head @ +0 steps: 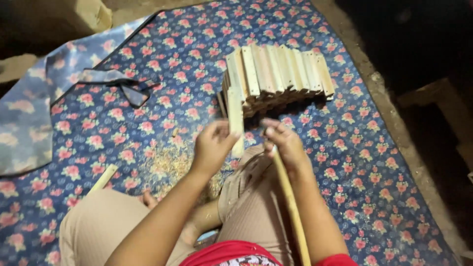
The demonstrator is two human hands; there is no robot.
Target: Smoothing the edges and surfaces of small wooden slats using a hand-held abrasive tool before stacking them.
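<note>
My left hand (213, 144) grips a flat pale wooden slat (236, 118) that stands upright in front of me. My right hand (284, 143) is closed around a long round wooden stick (290, 202) that runs down along my right forearm; its top end near the slat is hidden by my fingers. Just beyond both hands lies a stack of similar wooden slats (276, 74) laid side by side on the floral mat (148, 98). My bent legs in beige trousers (246, 197) sit under my arms.
Wood shavings (170, 165) are heaped on the mat left of my left wrist. A single loose slat (103, 178) lies by my left knee. A dark strap (123, 83) lies at the mat's far left. Bare earth borders the mat on the right.
</note>
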